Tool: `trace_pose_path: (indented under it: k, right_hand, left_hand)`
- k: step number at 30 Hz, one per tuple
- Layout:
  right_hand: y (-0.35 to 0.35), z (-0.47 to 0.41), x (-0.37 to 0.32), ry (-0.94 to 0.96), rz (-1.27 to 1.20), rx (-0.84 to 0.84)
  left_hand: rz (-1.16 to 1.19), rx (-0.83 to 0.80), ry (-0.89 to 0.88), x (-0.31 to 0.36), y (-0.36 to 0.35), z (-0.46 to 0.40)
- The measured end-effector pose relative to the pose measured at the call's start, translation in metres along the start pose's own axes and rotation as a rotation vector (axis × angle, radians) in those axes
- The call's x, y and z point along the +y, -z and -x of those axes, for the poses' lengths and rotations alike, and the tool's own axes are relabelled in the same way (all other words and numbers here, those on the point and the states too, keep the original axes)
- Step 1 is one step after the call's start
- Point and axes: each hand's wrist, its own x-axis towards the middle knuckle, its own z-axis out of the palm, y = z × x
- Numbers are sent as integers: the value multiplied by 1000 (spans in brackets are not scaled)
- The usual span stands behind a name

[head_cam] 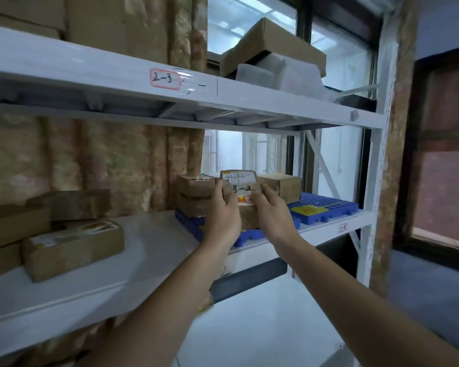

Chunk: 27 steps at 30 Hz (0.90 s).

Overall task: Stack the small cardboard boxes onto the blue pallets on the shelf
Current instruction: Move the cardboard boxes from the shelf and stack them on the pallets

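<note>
Two hands grip one small cardboard box (240, 185) at frame centre: the left hand (223, 210) clamps its left edge, the right hand (272, 210) its right edge. It sits between them, above the blue pallet (326, 207), beside stacked boxes (194, 194) on the shelf (149, 242).

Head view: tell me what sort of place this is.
Probably a parcel storeroom or small warehouse: white metal shelving with a handwritten bay label, taped cardboard boxes with shipping labels, and blue pallets on the shelf.
</note>
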Motion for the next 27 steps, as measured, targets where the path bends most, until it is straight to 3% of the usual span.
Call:
trace_pose_path:
  k: [20, 27]
  right_hand:
    - [31, -166, 45, 6, -129, 26]
    - [34, -216, 74, 17, -155, -63]
  left_hand:
    - [-116, -321, -76, 1, -67, -136]
    - [-444, -308, -164, -13, -87, -169]
